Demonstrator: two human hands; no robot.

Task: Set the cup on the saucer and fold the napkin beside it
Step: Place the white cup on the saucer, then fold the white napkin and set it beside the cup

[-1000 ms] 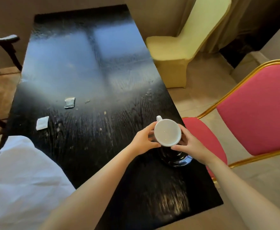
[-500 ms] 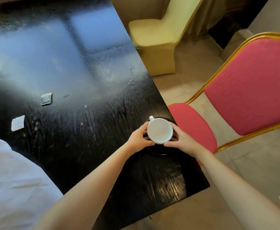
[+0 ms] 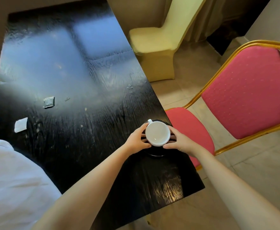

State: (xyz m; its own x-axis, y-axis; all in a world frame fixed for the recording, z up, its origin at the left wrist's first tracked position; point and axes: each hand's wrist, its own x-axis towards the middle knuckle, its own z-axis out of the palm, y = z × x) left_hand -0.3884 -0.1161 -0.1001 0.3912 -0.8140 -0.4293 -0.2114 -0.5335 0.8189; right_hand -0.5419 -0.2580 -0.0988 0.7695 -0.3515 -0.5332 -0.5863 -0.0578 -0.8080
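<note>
Cup (image 3: 157, 133) clasped between left hand (image 3: 136, 142) and right hand (image 3: 182, 143), over saucer (image 3: 154, 152) at worktop (image 3: 79, 130) right edge

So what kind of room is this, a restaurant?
Probably a banquet or hotel dining room: a gold-framed red chair, a cloth-covered chair, and a dark wooden table with a cup on a saucer.

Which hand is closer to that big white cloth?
Left. The left hand holds the cup on the side toward the white cloth; the right hand holds its far side.
</note>
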